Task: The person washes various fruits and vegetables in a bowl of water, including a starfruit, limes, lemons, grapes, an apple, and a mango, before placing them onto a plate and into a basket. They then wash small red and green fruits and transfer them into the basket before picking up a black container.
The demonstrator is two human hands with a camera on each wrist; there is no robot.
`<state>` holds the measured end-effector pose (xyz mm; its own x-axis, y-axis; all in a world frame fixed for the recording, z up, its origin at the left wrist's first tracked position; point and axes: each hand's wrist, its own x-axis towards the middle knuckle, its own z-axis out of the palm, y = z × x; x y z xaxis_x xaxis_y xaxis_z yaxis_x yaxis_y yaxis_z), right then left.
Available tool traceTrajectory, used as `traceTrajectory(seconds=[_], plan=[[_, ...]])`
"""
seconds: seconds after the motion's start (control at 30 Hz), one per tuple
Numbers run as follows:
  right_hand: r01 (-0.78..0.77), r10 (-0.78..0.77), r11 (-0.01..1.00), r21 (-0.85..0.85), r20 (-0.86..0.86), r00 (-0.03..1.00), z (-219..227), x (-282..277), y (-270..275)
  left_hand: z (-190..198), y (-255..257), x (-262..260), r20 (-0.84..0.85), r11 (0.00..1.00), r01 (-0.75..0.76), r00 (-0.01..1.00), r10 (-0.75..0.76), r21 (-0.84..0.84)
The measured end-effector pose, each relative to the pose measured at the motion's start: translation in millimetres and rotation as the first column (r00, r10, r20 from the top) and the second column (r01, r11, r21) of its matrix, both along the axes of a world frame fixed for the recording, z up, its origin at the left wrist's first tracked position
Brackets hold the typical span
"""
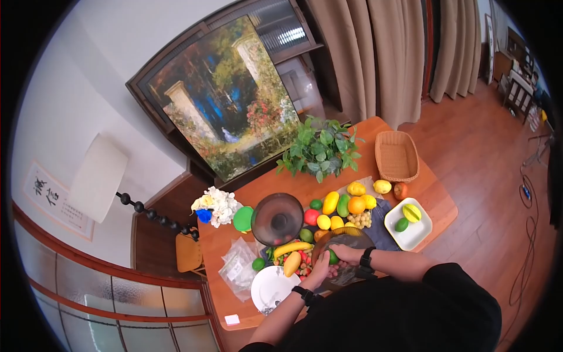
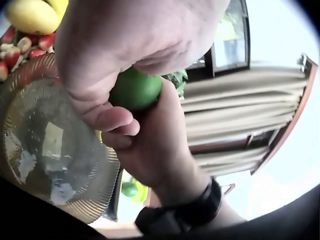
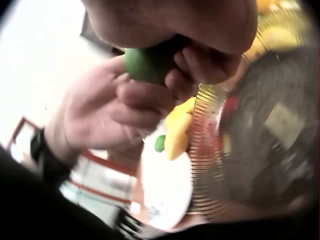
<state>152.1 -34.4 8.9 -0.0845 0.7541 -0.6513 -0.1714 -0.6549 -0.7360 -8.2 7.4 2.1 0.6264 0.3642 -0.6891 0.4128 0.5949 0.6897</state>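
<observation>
A smooth green lime (image 1: 333, 257) is held between both hands over an amber glass bowl (image 1: 359, 236) with a ribbed rim. My left hand (image 1: 319, 271) grips it from the left, fingers curled around its side in the left wrist view. From the other side my right hand (image 1: 350, 254) has its fingers bent about the same lime (image 3: 147, 65). Water or clear film seems to shine inside the bowl (image 2: 15, 112), where a pale square patch shows. Purplish grapes (image 1: 335, 271) appear just below the hands in the head view.
Left of the bowl are a white plate (image 1: 267, 287), a mango (image 1: 291, 264), bananas (image 1: 293, 247) and a plastic bag (image 1: 234, 273). A dark round dish (image 1: 258, 226), mixed fruit, a plant (image 1: 322, 146) and a wicker basket (image 1: 397, 155) stand farther back. A white tray (image 1: 425, 232) holds fruit at right.
</observation>
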Motion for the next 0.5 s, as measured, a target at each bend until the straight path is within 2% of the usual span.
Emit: traceTrajectory(seconds=[0.03, 0.07, 0.13, 0.27, 0.3, 0.33, 0.37, 0.43, 0.47, 0.5], plan=[[-0.083, 0.079, 0.993, -0.079, -0.047, 0.996, -7.2, 1.1, -0.3, 4.0, -1.6, -0.5, -0.052, 1.000, 0.024, 0.998, -0.023, 0.020], [-0.078, 0.074, 0.994, -0.082, -0.047, 0.996, -14.3, 0.5, -3.3, 2.1, -0.8, -2.4, -0.052, 0.999, 0.029, 0.998, -0.028, 0.017], [-0.052, 0.051, 0.998, 0.022, 0.052, 0.997, -5.9, -3.6, -6.3, -3.4, 3.6, -6.2, 0.032, 0.989, 0.003, 0.999, 0.002, -0.146], [-0.044, 0.044, 0.999, -0.003, 0.122, 0.992, -25.6, -1.5, -7.1, -7.7, -7.8, -0.9, 0.026, 0.990, -0.109, 0.993, 0.112, -0.094], [0.013, -0.010, 0.999, -0.041, 0.074, 0.997, -27.0, 0.1, -6.8, -10.5, -12.7, 0.8, -0.003, 0.995, -0.012, 1.000, 0.012, 0.103], [0.069, -0.067, 0.994, -0.081, 0.028, 0.997, -28.6, 1.7, -6.7, -12.9, -15.0, 1.8, -0.051, 0.952, 0.092, 0.995, -0.080, 0.293], [0.067, -0.065, 0.994, -0.083, 0.028, 0.997, -30.4, 2.2, -7.7, -15.0, -14.2, -0.3, -0.051, 0.952, 0.091, 0.996, -0.079, 0.291], [0.018, -0.011, 0.999, -0.048, 0.152, 0.988, -32.6, 2.3, -8.1, -4.8, -10.2, -2.2, 0.026, 0.996, 0.019, 0.999, -0.021, 0.086], [0.019, -0.011, 0.999, -0.048, 0.152, 0.988, -33.8, -0.7, -10.4, -0.3, -10.9, 0.0, 0.026, 0.996, 0.020, 0.999, -0.022, 0.086], [-0.127, -0.034, 0.950, 0.284, 0.500, 0.865, -31.2, -6.7, -15.3, 5.8, -12.6, 2.3, -0.002, 0.997, -0.072, 0.997, 0.072, 0.032]])
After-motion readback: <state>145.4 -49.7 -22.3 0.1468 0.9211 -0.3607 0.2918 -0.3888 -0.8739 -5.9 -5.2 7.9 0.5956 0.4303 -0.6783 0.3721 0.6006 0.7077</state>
